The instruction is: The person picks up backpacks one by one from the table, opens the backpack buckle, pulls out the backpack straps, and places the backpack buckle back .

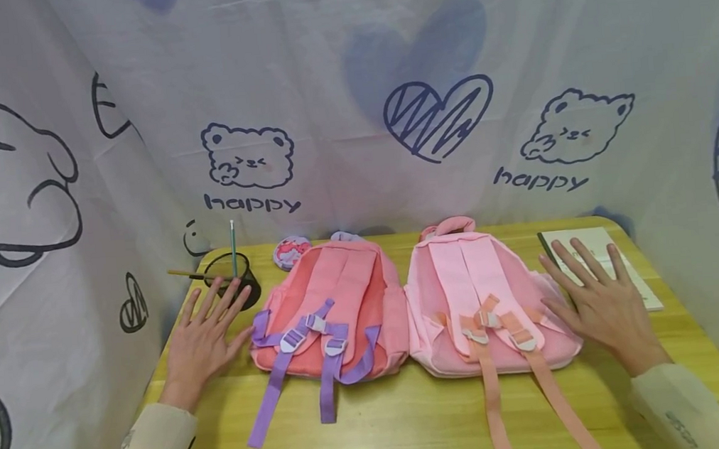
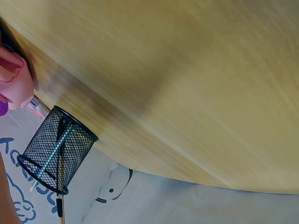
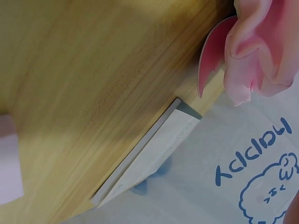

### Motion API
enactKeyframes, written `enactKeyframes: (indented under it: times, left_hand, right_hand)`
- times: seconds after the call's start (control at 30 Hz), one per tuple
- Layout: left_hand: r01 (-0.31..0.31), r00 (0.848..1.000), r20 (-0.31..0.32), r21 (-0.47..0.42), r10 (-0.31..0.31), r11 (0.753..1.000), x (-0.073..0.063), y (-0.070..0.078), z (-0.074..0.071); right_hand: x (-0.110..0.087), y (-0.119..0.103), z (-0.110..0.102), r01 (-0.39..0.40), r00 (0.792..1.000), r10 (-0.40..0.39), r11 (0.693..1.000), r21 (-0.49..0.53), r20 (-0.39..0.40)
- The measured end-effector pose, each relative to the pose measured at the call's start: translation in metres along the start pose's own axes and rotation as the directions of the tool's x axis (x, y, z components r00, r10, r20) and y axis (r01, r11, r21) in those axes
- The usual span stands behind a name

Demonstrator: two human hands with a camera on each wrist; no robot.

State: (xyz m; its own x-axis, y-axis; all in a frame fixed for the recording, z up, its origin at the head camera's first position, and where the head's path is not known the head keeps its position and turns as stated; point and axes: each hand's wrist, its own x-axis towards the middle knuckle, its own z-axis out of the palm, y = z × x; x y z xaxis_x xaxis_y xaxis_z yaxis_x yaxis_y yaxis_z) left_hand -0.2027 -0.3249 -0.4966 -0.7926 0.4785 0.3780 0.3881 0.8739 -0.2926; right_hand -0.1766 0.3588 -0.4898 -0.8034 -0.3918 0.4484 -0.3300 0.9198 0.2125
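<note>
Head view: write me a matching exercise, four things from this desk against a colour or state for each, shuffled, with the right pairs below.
Column one
1. Coral backpack
2. Pale pink backpack
3. Black pen cup
4. Notepad

Column two
A. White, with a dark edge
B. Peach-orange straps trail from it
C. A green pencil stands in it
D. Purple straps trail from it

Right pairs: 1-D, 2-B, 3-C, 4-A

"happy" twice on backdrop cloth (image 1: 342,172), below bear drawings (image 1: 252,154); notebook (image 1: 636,277) lettering, sleeve (image 1: 678,403) print unreadable.
</note>
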Motion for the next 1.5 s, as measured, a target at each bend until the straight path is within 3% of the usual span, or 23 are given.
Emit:
enactKeyframes:
  times: [0.6, 0.87, 1.03, 1.13, 1.23, 1.3, 1.4, 1.5]
  left_hand:
    - [0.010, 1.000, -0.018, -0.013, -0.010, 1.000, -0.004, 0.002, 0.001]
    - [0.019, 0.999, -0.036, -0.036, -0.021, 0.999, 0.002, 0.004, -0.006]
    - [0.041, 0.991, -0.121, -0.118, -0.055, 0.992, 0.013, 0.018, -0.014]
    - [0.064, 0.982, -0.159, -0.206, -0.098, 0.977, 0.022, 0.034, -0.023]
    - [0.117, 0.980, -0.108, -0.353, -0.164, 0.928, 0.029, 0.052, -0.029]
    - [0.168, 0.977, -0.042, -0.459, -0.210, 0.872, 0.032, 0.064, -0.032]
    - [0.227, 0.966, 0.044, -0.607, -0.253, 0.762, 0.035, 0.077, -0.033]
    - [0.243, 0.962, 0.093, -0.722, -0.258, 0.648, 0.038, 0.085, -0.032]
  right_hand:
    - [-0.001, -0.003, -0.001, 0.003, 0.999, -0.001, 1.000, -0.030, 0.042]
    - [0.006, -0.007, -0.005, 0.023, 1.000, -0.023, 1.000, 0.002, -0.006]
    - [0.018, -0.020, -0.015, 0.013, 1.000, -0.013, 0.999, 0.045, -0.015]
    - [0.027, -0.032, -0.018, 0.016, 0.996, -0.008, 0.995, 0.097, -0.086]
    - [0.037, -0.048, -0.022, 0.027, 0.988, -0.005, 0.989, 0.143, -0.157]
    - [0.046, -0.061, -0.025, 0.036, 0.982, -0.002, 0.983, 0.181, -0.187]
    - [0.059, -0.082, -0.027, 0.039, 0.982, 0.007, 0.971, 0.234, -0.191]
    - [0.074, -0.104, -0.028, 0.052, 0.981, 0.007, 0.954, 0.296, -0.196]
